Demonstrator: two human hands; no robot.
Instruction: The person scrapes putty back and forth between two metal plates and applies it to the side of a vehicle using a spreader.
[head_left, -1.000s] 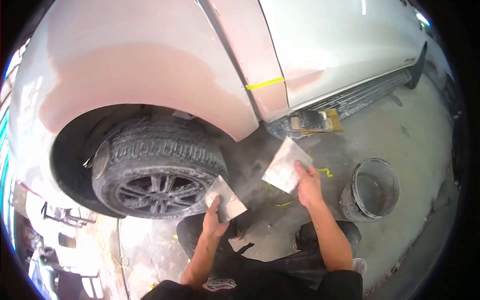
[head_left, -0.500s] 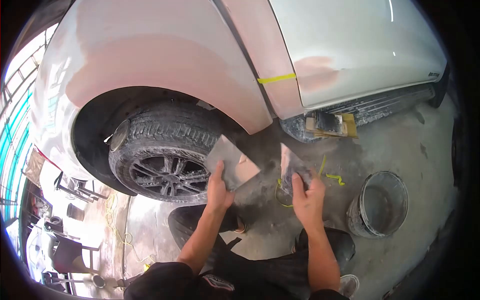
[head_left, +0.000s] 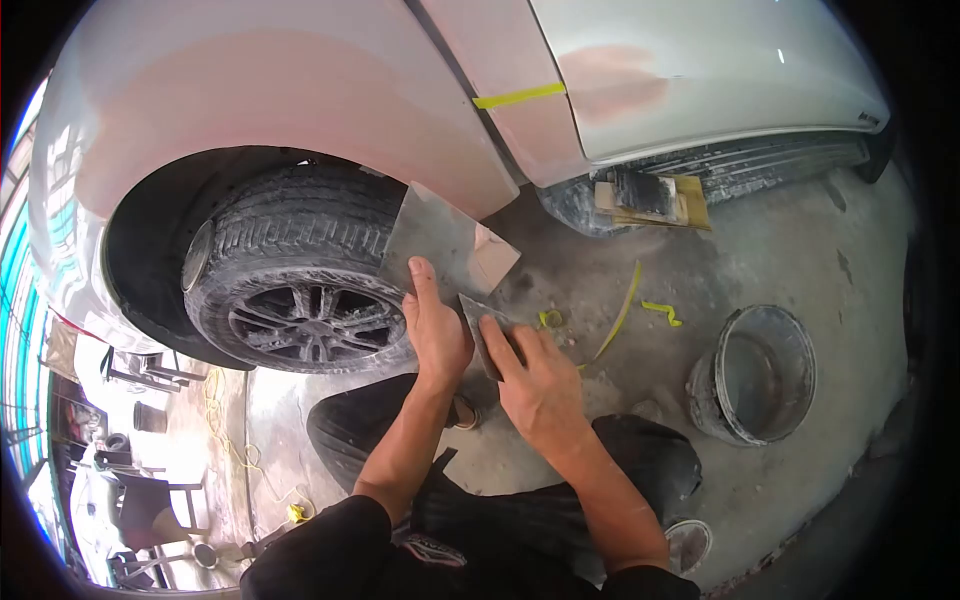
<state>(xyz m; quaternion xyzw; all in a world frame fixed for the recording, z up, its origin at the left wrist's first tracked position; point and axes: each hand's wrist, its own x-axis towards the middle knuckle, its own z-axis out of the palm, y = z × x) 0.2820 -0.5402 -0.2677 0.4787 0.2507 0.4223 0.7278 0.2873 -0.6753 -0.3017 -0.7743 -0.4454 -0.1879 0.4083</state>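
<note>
My left hand (head_left: 438, 338) is closed on the near edge of a flat grey putty board (head_left: 428, 238), its thumb lying on top. A lump of pink body filler (head_left: 493, 257) sits at the board's right corner. In my right hand (head_left: 540, 385) is a putty spreader (head_left: 478, 338), the fingers wrapped round it and partly hiding it. The spreader's tip is near the board's lower edge, close beside my left hand. Beyond the board rises a pale car fender (head_left: 300, 100) with wide pinkish filled areas, above a dusty wheel (head_left: 315, 325).
A grey bucket (head_left: 707, 390) stands on the floor at right. Sanding blocks (head_left: 648, 195) rest by the running board (head_left: 770, 165). Yellow tape (head_left: 520, 96) crosses the panel; loose yellow strips (head_left: 622, 315) lie on the floor. Chairs (head_left: 140, 505) and a yellow cord (head_left: 222, 430) are at left.
My right hand has moved left with the spreader, up close to my left hand, and the spreader has turned. The pink filler seen on the spreader earlier no longer shows. The view has shifted slightly.
</note>
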